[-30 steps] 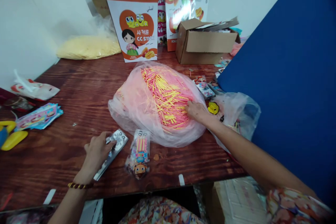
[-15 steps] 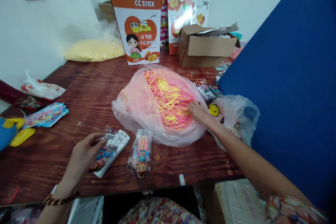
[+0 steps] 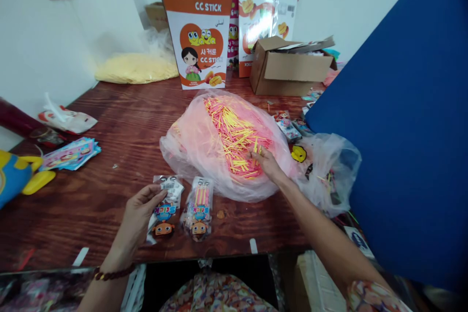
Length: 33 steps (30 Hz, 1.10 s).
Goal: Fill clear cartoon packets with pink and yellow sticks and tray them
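My left hand (image 3: pixel 137 217) grips an empty printed pouch (image 3: pixel 165 208), holding it just above the wooden table (image 3: pixel 109 156), its printed side facing up. Right beside it lies a filled pouch (image 3: pixel 199 207) with pink and yellow sticks inside. My right hand (image 3: pixel 266 162) reaches into a big clear bag (image 3: pixel 197 146) heaped with pink and yellow sticks (image 3: pixel 234 131); its fingers pinch a few sticks that point upward.
Tall CC Stick cartons (image 3: pixel 201 24) and an open brown box (image 3: pixel 288 66) stand at the back. A blue board (image 3: pixel 402 107) walls off the right. A smaller plastic bag (image 3: pixel 329 165), a yellow sack (image 3: pixel 135 68), pouch stacks (image 3: pixel 69 153) and a yellow toy (image 3: pixel 22 178) lie around.
My left hand picked up the empty pouch and turned it from its silver back to its printed front. My right hand moved left in the heap and pinched up a few sticks.
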Tool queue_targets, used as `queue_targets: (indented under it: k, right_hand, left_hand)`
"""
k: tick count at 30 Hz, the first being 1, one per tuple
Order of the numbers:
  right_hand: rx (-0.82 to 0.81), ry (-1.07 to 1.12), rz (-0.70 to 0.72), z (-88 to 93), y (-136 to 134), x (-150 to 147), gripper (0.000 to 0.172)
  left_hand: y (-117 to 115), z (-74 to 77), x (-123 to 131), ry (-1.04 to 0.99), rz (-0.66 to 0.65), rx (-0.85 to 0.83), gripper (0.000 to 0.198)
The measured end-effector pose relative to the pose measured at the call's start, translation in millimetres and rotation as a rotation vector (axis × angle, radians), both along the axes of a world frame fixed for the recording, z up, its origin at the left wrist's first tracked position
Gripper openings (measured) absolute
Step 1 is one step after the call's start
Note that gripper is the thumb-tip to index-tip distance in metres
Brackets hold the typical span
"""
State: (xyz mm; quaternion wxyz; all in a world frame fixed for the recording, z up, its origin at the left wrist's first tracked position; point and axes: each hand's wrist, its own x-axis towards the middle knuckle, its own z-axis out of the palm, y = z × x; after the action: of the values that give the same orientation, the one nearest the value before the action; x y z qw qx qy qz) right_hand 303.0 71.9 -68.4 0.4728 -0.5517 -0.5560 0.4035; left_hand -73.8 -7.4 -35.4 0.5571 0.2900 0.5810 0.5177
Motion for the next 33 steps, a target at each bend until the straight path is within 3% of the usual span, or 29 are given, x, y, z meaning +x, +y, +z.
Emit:
queue_targets:
  k: [9,14,18,23,27,33]
  right_hand:
    - [-0.078,0.137,-0.07,-14.6,-9.7,-8.1,0.03]
    - [-0.079,0.163,-0.089,-12.7,-14.3,-11.2,0.033]
    - [-0.064,0.185,-0.098,-5.0,-14.2,-11.8,0.035]
    - [-0.082,0.21,-0.086,-1.9,-9.1,-12.2,0.041]
    - [-0.076,0.161,-0.111,-8.9,-8.1,-14.2,0.035]
    - [-0.059,0.056,-0.132,-12.8,-13.2,-14.0,0.028]
  left_hand:
    - [-7.1,12.0,21.1,0.04,-0.089,-0.021,0.044]
    - [-8.2,19.0,40.1,0.031,-0.157,-0.074,0.045]
    - [-3.2,12.7,46.7,0.086,-0.222,-0.009,0.038]
    - [9.9,-4.6,22.1,0.357,-0.197,0.11,0.032]
    - [15.0,-16.2,-8.7,0.609,-0.219,0.137,0.034]
    - [14.3,-18.5,-26.8,1.093,-0.233,0.171,0.042]
